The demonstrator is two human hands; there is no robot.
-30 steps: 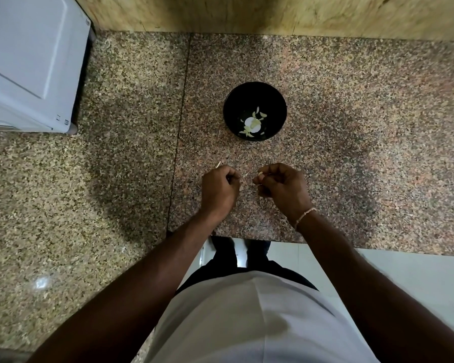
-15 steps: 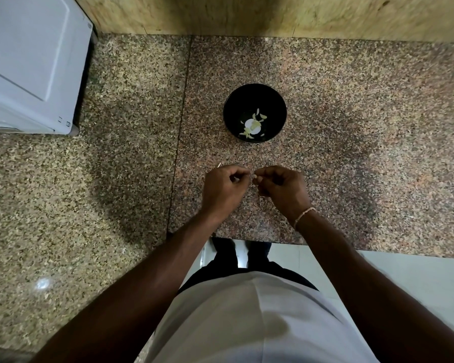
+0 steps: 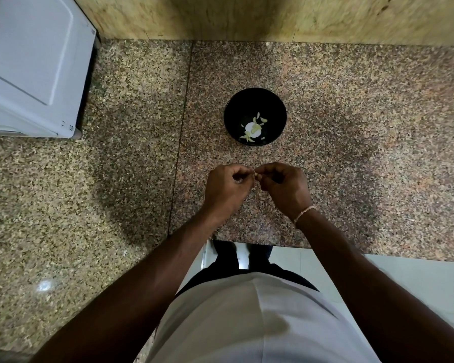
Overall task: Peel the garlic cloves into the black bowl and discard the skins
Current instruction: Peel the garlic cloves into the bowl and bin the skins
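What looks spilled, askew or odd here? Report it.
Nothing stands out. The round black bowl sits upright on the speckled granite counter, pale peeled garlic cloves inside it; both hands pinch one small clove.

A speckled brown granite counter (image 3: 351, 127) is backed by a yellowish stone wall (image 3: 247, 17). A pale grey-white box-shaped appliance (image 3: 32, 64) is seen standing on its far left corner.
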